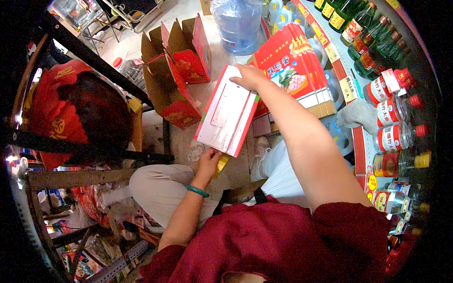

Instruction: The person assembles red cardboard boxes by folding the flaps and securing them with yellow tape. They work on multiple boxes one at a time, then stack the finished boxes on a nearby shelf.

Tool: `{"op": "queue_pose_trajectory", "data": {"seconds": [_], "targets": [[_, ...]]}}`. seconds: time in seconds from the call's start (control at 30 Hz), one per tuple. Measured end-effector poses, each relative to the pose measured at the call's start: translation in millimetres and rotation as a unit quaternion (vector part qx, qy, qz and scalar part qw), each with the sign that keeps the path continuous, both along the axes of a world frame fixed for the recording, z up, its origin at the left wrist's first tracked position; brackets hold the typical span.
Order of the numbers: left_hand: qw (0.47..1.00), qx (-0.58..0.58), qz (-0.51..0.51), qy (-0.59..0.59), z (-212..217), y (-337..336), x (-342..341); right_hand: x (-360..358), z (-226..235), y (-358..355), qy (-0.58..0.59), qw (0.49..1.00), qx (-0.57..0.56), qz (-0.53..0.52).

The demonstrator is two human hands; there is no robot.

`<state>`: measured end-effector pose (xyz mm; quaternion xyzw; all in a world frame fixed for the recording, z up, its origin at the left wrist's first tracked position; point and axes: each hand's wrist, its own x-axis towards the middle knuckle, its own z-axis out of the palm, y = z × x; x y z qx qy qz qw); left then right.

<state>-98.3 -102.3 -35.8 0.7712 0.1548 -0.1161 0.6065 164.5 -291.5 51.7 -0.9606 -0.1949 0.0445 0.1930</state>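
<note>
Tiled floor (pixel 236 175) lies beside a bottle-lined shelf (pixel 360 146), and above it a flat red-and-white carton (pixel 231 113) is held out beyond the person's knees, near some open red boxes (pixel 188 66). Stretched well forward, the right hand (pixel 249 77) grips its far edge, while the left hand (pixel 206 165), a green bangle (pixel 197 191) at its wrist, reaches up and pinches the near edge.

red ctns (pixel 306 59): blk chars (pixel 277 66) | btls (pixel 404 111): red/wht lbls (pixel 386 113) | shelf (pixel 360 153): yel tags (pixel 349 89)
</note>
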Motion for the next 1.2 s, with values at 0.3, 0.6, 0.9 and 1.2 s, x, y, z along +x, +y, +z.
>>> {"op": "queue_pose_trajectory", "data": {"seconds": [0.3, 0.6, 0.9, 1.2], "targets": [[0.999, 0.013, 0.034, -0.026, -12, -21, 41, -19, -55, 22, -0.121, 0.989, -0.085, -0.031], [0.998, -0.051, 0.04, 0.023, -36, -20, 29, -141, -51, 37, -0.112, 0.993, -0.001, 0.028], [0.981, -0.174, -0.034, 0.082, -13, -40, 15, -150, -63, 11, -0.124, 0.992, -0.013, -0.014], [0.955, -0.269, -0.101, 0.071, -30, -83, 0, -153, -54, -26, -0.079, 0.992, -0.087, -0.037]]}}
